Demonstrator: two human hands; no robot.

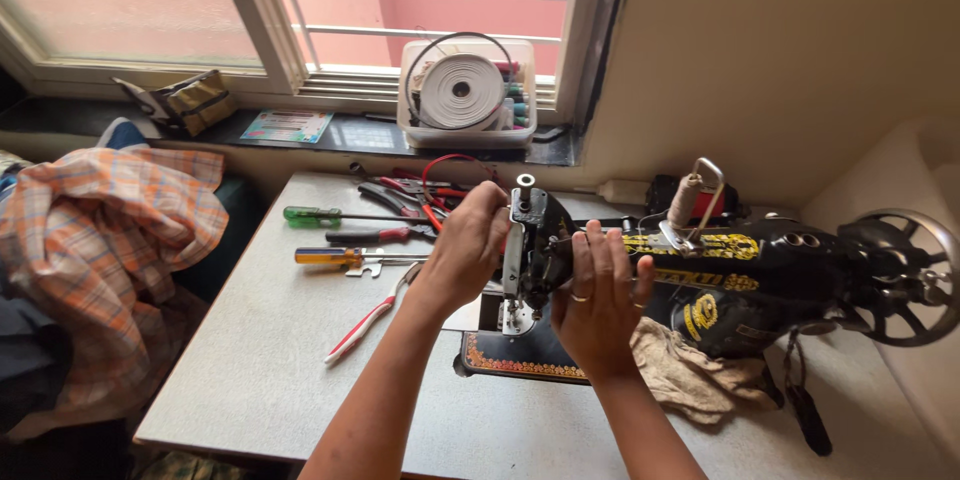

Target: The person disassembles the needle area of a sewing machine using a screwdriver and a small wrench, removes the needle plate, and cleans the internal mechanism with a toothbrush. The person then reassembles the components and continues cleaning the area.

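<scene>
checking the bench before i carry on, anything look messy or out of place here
A crumpled rag is stuffed under the sewing machine, beside the right hand. Screwdrivers and pliers lie scattered by the left hand. A plaid cloth is heaped at the table's left edge. No spill or visible damage.

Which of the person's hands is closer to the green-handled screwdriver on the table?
The left. The left hand grips the sewing machine head's left end, just right of the green-handled screwdriver; the right hand holds the machine's arm farther right.
</scene>
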